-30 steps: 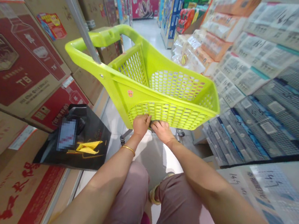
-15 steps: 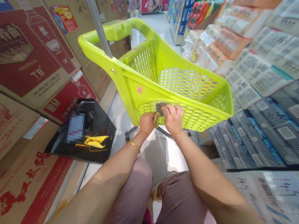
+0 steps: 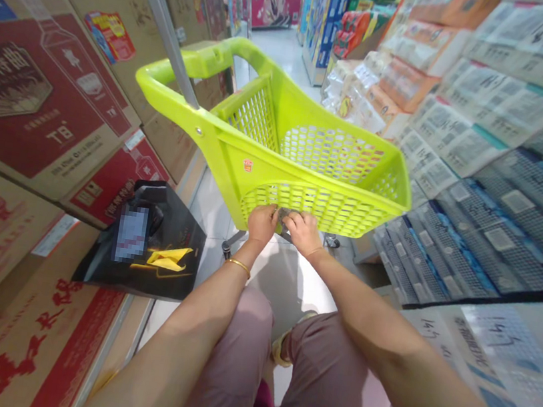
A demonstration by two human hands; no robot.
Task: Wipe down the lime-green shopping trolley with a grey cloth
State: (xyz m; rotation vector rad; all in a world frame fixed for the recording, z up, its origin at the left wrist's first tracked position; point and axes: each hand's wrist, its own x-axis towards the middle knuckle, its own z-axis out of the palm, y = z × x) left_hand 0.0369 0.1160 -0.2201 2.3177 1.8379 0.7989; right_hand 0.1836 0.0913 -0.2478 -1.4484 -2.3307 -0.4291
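Observation:
A lime-green plastic shopping trolley [image 3: 267,162] stands in the aisle in front of me, tilted, its basket showing nothing inside. My left hand [image 3: 261,222] and my right hand [image 3: 302,231] are pressed side by side against the lower edge of its perforated near wall. Both have their fingers curled round a small grey thing [image 3: 284,216] between them, which I cannot make out. A gold bangle is on my left wrist. My knees in pink trousers are below.
Stacked cardboard cartons [image 3: 37,103] with red print line the left side. A black paper bag [image 3: 144,246] rests on them. Stacks of packaged goods [image 3: 484,159] fill the right. A grey metal pole [image 3: 160,19] crosses the trolley handle. The tiled aisle [image 3: 277,49] runs ahead.
Both hands have dropped from the middle of the trolley's near wall back to its lower edge. The view has shifted slightly with my head.

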